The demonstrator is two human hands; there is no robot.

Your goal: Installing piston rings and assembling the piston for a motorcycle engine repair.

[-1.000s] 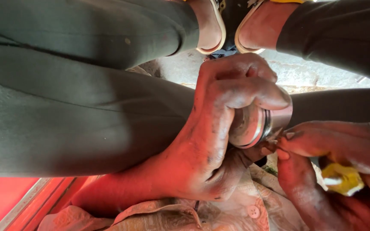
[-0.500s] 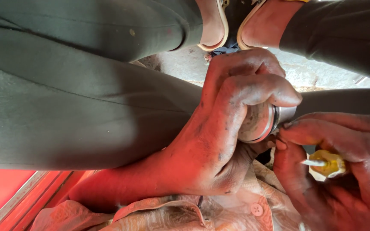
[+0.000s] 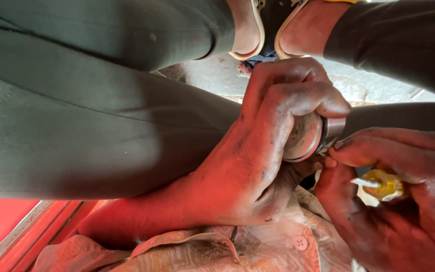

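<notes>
A person's grease-darkened left hand point(image 3: 258, 166) clenches a round metal part point(image 3: 310, 137), the fingers point(image 3: 303, 98) wrapped over its rim so that only its pale face and a steel band show, just above the lap. The right hand point(image 3: 393, 201) is closed around a small yellow tube point(image 3: 386, 184), its white tip near the part's lower edge; thumb and forefinger seem to touch the metal, though the close view makes that hard to confirm. Dark green trousers point(image 3: 101, 116) fill the left of the view, a patterned orange shirt point(image 3: 217, 252) lies below, and sandalled feet point(image 3: 278, 30) rest on the concrete floor point(image 3: 217, 75). The work looks to be at the stage of applying something from the tube to the part; the next move would call for a steady grip and a careful squeeze at the rim.
</notes>
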